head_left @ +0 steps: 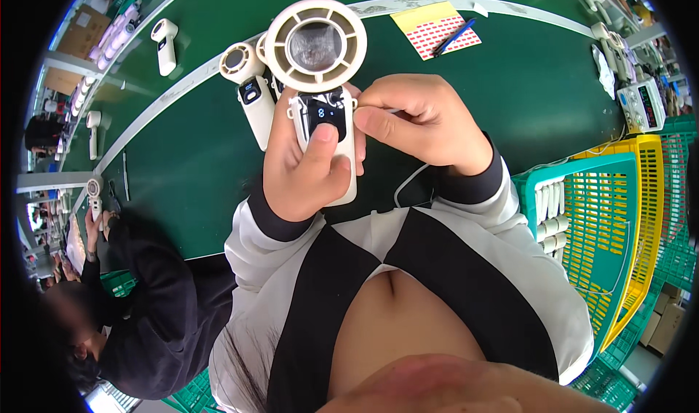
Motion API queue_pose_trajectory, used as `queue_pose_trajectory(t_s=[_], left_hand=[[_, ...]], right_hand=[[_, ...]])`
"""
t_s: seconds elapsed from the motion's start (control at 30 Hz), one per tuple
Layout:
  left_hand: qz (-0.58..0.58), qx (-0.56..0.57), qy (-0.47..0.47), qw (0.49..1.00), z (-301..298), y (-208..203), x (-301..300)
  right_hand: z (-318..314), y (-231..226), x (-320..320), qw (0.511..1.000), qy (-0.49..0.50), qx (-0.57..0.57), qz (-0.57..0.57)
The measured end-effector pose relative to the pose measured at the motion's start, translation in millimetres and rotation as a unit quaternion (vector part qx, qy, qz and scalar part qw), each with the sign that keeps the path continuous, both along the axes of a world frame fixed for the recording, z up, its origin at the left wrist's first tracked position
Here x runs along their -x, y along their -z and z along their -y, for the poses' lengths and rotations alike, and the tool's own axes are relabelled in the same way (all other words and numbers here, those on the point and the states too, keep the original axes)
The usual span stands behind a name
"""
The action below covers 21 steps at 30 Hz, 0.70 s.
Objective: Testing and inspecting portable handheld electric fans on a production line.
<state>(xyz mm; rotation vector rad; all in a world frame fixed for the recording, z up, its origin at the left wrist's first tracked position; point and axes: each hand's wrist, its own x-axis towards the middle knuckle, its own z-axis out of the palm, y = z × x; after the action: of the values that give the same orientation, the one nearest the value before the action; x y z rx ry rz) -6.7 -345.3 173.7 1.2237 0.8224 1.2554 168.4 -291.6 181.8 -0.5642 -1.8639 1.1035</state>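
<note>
My left hand (309, 169) is wrapped around the handle of a cream handheld fan (348, 167), held upright with its round head away from me. Its thumb rests on the lower part of the black front panel, where a small display is lit. At the fan's right side, my right hand (429, 118) is closed in a pinch on what looks like the end of a thin cable; the tip is hidden by the fingers. A white cable (403, 187) loops below that wrist. Another handheld fan (256, 111) lies just left of the held one, and a further one is partly hidden behind it.
A yellow sheet with red-marked labels (429, 40) and a blue pen (455, 37) lie at the far side. To the right stand a green basket (615, 187) holding white parts, a yellow basket (650, 194) and a small meter (641, 105). A co-worker (160, 304) sits at left.
</note>
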Motion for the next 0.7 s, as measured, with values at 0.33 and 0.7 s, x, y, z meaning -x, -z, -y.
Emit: queue_pose_trajectory(t_s=[0.33,0.7], left_hand=[[0.242,-0.123,-0.084,0.959,15.5,-54.9,57.9],[0.148,-0.496,-0.202,0.831,81.3,-79.8,45.9]], right_hand=[[-12.7,6.1,-2.1,0.989,0.098,0.083,-0.078],[-13.2,12.0,0.3,0.995,0.091,0.051,-0.008]])
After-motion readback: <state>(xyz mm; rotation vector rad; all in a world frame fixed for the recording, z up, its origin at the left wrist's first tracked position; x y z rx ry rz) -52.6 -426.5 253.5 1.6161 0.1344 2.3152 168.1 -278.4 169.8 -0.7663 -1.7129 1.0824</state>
